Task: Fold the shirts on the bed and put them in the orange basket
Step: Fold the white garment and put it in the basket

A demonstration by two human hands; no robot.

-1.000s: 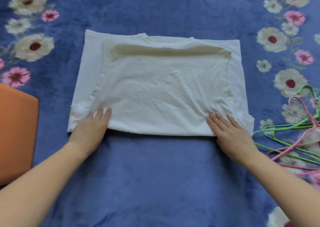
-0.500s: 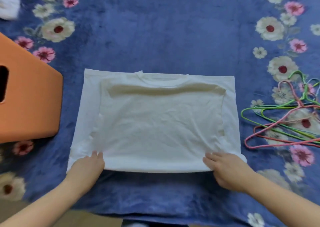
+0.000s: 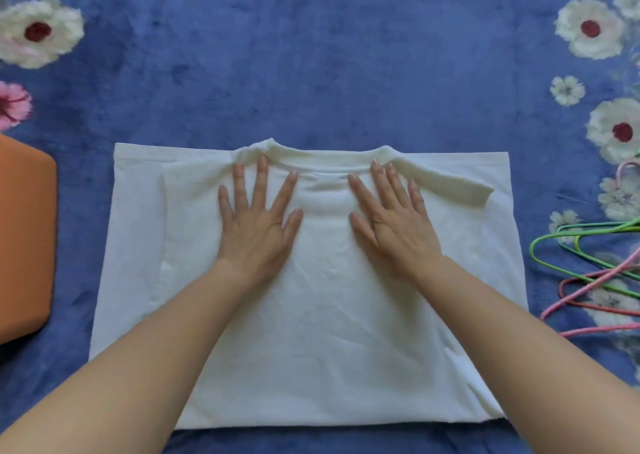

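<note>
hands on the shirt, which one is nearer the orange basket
The left hand, pressed flat left of the collar on the orange basket's side; the right hand lies toward the hangers.

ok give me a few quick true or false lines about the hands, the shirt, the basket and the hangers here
1. Both the left hand and the right hand lie flat with fingers spread on the white shirt. True.
2. The shirt is inside the orange basket. False: it lies spread on the blue flowered blanket, with the basket beside it on the left.
3. The hangers lie on the blanket to the right of the shirt. True.
4. The left hand is holding a hanger. False: it presses the shirt just below the collar, and no hand touches the hangers.
</note>
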